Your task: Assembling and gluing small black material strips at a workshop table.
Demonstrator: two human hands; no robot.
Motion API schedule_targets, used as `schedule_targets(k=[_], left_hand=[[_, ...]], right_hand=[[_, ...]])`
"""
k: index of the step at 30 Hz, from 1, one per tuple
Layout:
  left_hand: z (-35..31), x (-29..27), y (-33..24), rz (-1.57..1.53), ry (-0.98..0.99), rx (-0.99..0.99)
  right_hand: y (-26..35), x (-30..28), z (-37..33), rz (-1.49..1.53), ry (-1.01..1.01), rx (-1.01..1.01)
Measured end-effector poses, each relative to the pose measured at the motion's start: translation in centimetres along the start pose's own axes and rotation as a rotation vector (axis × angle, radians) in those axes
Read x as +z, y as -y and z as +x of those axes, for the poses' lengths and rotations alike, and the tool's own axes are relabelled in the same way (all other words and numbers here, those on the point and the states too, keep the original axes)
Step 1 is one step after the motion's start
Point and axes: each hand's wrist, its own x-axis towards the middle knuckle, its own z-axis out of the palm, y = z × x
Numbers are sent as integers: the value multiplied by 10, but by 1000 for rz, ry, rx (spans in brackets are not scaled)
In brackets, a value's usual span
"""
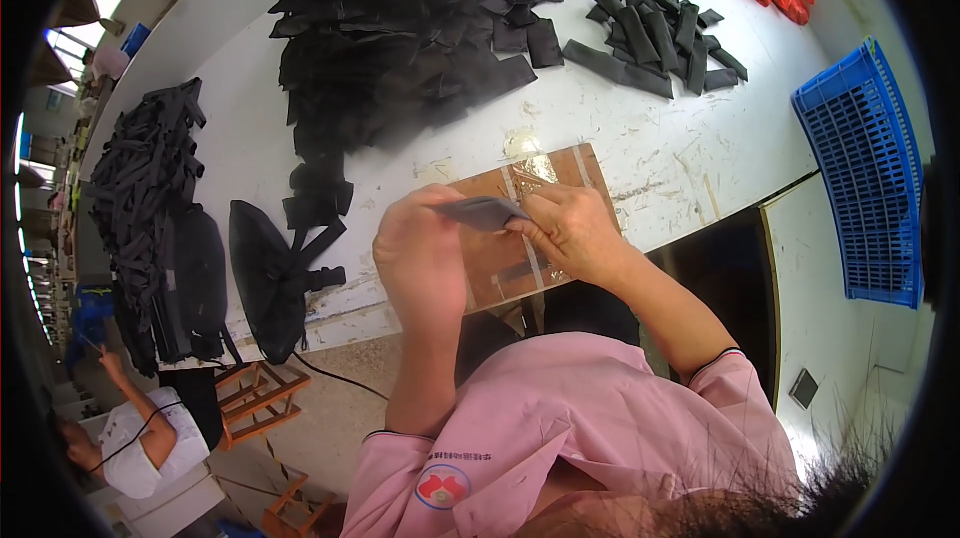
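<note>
Head: tight right grip on fabric

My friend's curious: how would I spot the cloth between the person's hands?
On the white table, find the brown board at the near edge. Over it, between the left hand and right hand, is the small dark cloth. Unlike the heaped black pieces, it is held up alone.
</note>
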Motion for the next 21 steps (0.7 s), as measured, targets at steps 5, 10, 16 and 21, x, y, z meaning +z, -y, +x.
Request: schedule_targets(k=[5, 10, 16, 21], left_hand=[[0, -1, 5, 345, 23, 198], [8, 4, -8, 516, 156, 80], [14, 0, -12, 478, 204, 79], [14, -6, -6, 457, 257, 30]], right_hand=[[1, 16, -1, -1, -71, 1], [1, 6, 0, 52, -8, 12], [10, -2, 2, -16, 5, 18], [7, 9, -3, -60, -31, 24]])
